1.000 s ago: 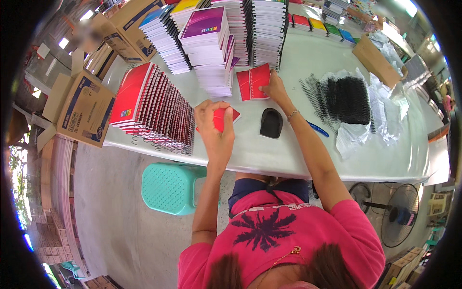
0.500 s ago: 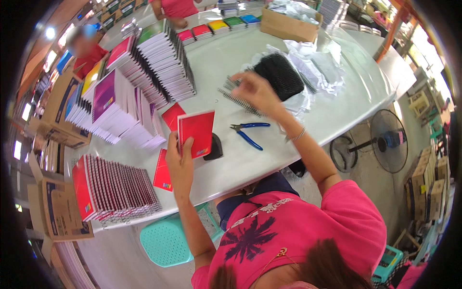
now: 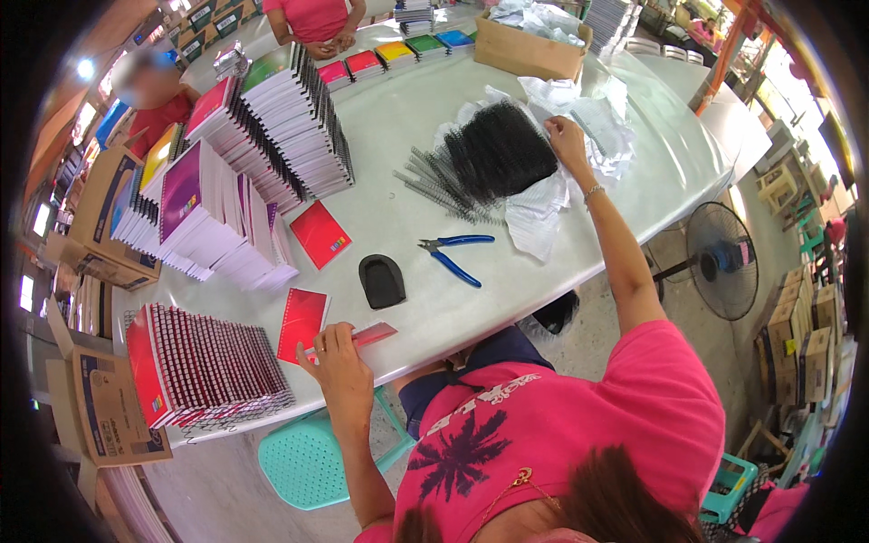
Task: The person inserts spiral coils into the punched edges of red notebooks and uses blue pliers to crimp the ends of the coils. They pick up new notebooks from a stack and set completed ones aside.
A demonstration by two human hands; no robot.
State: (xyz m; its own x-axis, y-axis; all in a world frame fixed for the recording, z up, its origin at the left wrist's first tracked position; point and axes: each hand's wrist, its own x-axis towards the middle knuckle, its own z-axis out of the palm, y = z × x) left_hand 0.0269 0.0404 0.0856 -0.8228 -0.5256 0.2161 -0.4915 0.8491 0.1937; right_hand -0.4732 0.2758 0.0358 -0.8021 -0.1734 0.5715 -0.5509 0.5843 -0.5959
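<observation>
Near the table's front edge, my left hand [image 3: 344, 362] grips a thin red notebook [image 3: 374, 335], tilted nearly edge-on. Just beyond it lie a red cover with punched holes [image 3: 302, 317] and another red cover [image 3: 320, 235]. My right hand [image 3: 566, 140] reaches across to the right edge of a pile of black spiral binding coils [image 3: 502, 152]. Its fingers are pinched together; what is between them is too small to make out. Loose coils [image 3: 444, 185] fan out left of the pile. Blue-handled cutting pliers [image 3: 457, 258] and a black rounded pad [image 3: 382, 281] lie between my hands.
Left stand stacks of bound red notebooks [image 3: 213, 366], purple notebooks [image 3: 213, 204] and green-topped notebooks [image 3: 303, 118]. Crumpled white paper [image 3: 539, 217] surrounds the coils. A cardboard box [image 3: 529, 45] stands behind. Two people sit across the table; a fan [image 3: 720, 262] stands right.
My left hand has lowered the red notebook toward me and tilted it. My right hand has moved from the loose coils rightward to the pile's far edge. The black pad is now uncovered.
</observation>
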